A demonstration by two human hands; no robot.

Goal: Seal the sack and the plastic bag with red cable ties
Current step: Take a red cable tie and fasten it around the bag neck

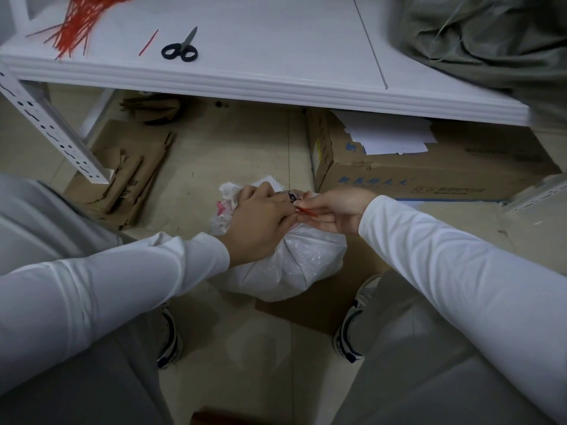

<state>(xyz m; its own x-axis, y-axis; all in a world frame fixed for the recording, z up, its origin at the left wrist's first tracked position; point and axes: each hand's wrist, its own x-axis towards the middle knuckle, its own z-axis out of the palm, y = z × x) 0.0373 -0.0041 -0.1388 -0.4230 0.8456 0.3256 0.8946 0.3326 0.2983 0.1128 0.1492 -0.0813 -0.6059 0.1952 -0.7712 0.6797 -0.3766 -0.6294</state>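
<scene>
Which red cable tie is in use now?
The tie pinched between left hand and right hand at the bag's neck; the lone tie by the scissors and the bundle lie untouched on the shelf.

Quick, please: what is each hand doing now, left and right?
Left hand: grips the gathered neck of the white plastic bag.
Right hand: pinches the thin red plastic cable tie.

Single head-worn view, looking steeply down and forward, close over the floor, shelf edge above
</scene>
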